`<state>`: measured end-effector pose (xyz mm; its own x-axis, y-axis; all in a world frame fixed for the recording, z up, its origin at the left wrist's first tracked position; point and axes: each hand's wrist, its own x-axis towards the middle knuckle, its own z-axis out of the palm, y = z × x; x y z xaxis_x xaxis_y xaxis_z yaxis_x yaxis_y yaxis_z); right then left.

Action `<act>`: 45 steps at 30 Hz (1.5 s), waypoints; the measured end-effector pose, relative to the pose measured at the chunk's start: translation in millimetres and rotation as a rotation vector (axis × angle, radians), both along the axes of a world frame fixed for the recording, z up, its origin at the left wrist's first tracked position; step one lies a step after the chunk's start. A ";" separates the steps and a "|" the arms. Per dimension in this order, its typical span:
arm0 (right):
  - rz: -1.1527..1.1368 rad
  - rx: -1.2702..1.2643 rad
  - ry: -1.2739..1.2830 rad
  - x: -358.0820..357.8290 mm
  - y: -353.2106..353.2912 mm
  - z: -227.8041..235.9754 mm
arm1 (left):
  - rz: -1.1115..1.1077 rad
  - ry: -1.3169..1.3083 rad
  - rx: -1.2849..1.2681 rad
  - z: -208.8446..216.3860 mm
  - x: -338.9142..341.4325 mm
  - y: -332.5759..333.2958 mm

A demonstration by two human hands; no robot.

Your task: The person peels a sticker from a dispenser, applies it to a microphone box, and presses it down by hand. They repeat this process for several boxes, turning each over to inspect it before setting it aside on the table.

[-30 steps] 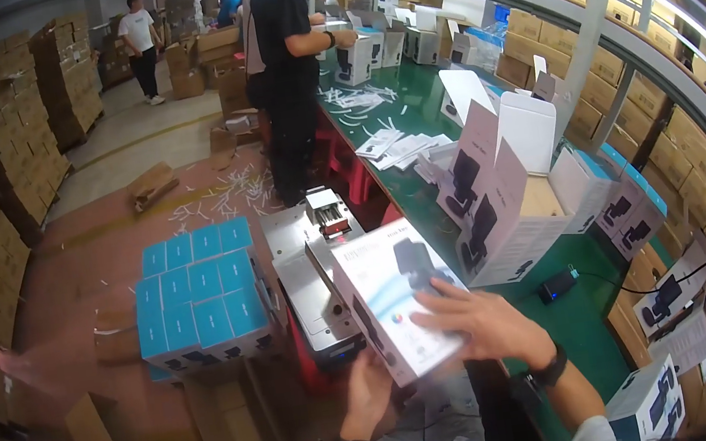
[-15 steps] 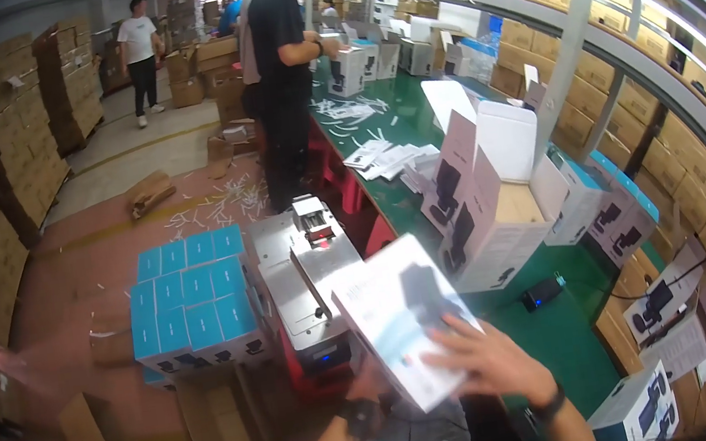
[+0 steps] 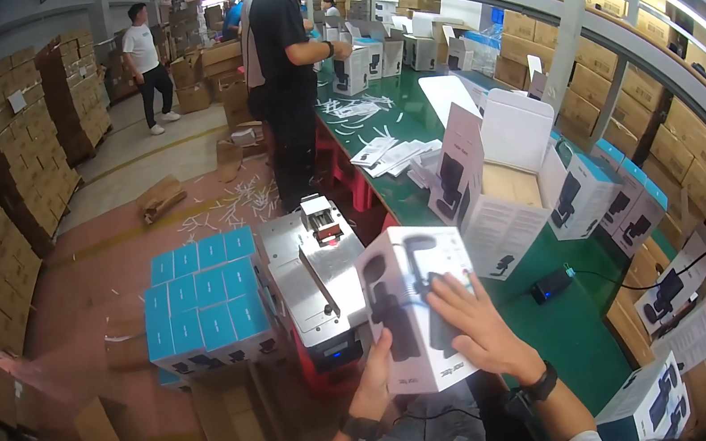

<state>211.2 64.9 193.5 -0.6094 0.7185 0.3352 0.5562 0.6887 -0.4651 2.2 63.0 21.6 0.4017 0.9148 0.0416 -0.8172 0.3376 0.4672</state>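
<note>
My left grip (image 3: 374, 380) is bent round the low left part of a white box (image 3: 401, 326), with the thumb on its side. The fingers go out of sight, so I cannot tell how far round they reach. My right grip (image 3: 474, 321) is spread wide and lies flat on the right side of the box. It has nothing pinched in it.

The box is tipped a bit and sits in front of me, over my lap, between the machine (image 3: 296, 296) and the desk (image 3: 587, 309). I see black pictures on two of its sides. No flap stands up that I can see, so it looks closed.

The machine is on a red stool (image 3: 316, 379). To the left of it is a stack (image 3: 202, 300) of boxes with blue tops. A brown carton (image 3: 236, 426) gapes near me. On the desk there is an open box (image 3: 513, 238), and a black block (image 3: 552, 285) with a blue light.

I think the step in hand is just handling this one box. The next move calls for a firm left grip, as the right one only leans on the side. If the right one came off too soon, the box might tip.
</note>
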 end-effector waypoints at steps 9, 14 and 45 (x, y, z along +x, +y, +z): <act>-0.032 -0.076 -0.001 -14.1 4.8 -14.1 | 0.242 0.408 0.033 1.4 12.0 12.0; -0.095 -0.099 0.165 15.6 -37.0 15.2 | 0.219 0.460 0.200 49.2 37.7 -21.6; -0.364 -0.034 0.205 -156.1 259.7 -133.8 | 0.903 1.702 0.576 16.0 -148.7 300.9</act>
